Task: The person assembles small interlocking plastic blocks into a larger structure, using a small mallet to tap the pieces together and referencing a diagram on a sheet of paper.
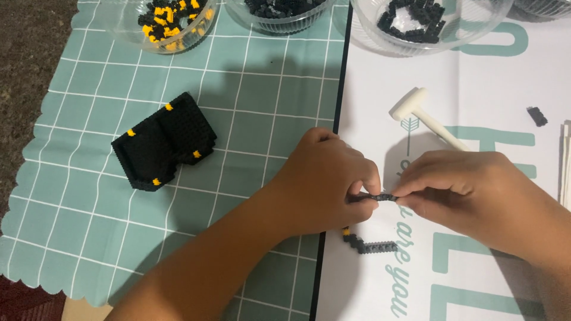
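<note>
While both hands meet over the white printed sheet (476, 89) on the tabletop, a thin black strip of tiny plastic bricks (380, 197) is pinched between them, off the surface. Left hand (324, 181) has its grip clenched on the strip's left end, thumb and forefinger; right hand (461, 190) grips the right end the same way. Strip looks light, stiff, but probably snaps apart at the joints if bent; small and smooth, so likely slippery. Best held at the ends, fingertips on the flat sides.

Just below the left grip lies a black angled brick piece with one yellow stud (367, 244), on the sheet. Above the right grip, near it, a small white plastic mallet (419, 116). Well left of the left grip, a black brick block model with yellow dots (163, 141) sits on the teal grid mat (89, 196). Clear bowls of loose bricks (416, 24) further up. Stray black brick (537, 116) up right of the right grip.
</note>
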